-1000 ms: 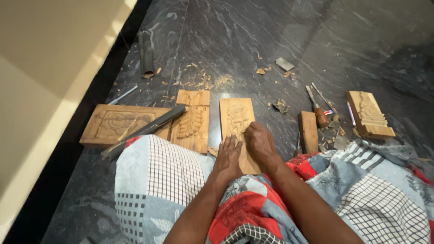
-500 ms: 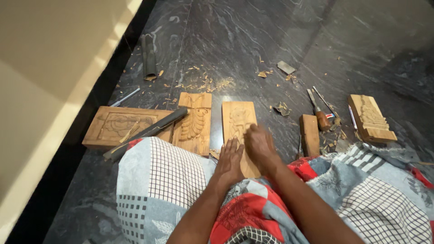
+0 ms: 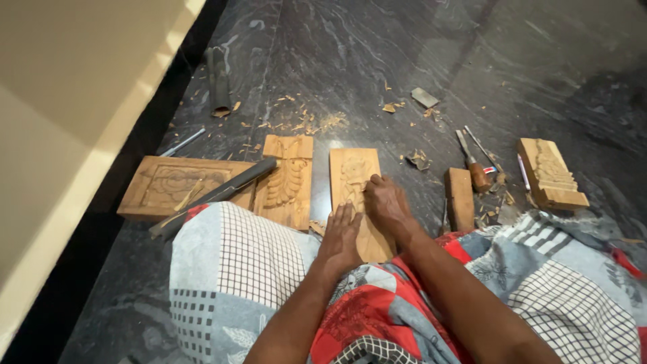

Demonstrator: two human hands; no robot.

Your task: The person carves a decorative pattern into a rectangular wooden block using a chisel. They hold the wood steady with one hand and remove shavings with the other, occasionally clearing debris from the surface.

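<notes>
A narrow carved wooden panel (image 3: 352, 176) lies on the dark stone floor in front of me. My left hand (image 3: 342, 236) rests flat on its near end, fingers spread. My right hand (image 3: 385, 202) is curled over the panel's right side, fingers closed near the carving; whether it grips a small tool I cannot tell. My legs, in checked and red cloth (image 3: 256, 269), fill the lower part of the head view.
A second carved panel (image 3: 288, 182) and a wide one (image 3: 176, 185) lie to the left, a dark metal bar (image 3: 216, 197) across them. Right: a wood block (image 3: 461, 197), chisels (image 3: 474, 165), a carved piece (image 3: 551, 172). Wood chips (image 3: 303, 121) lie beyond; a cream wall (image 3: 60, 121) stands left.
The view has shifted slightly. My hands have stayed on the middle panel, with the right hand edging a little over the carving.
</notes>
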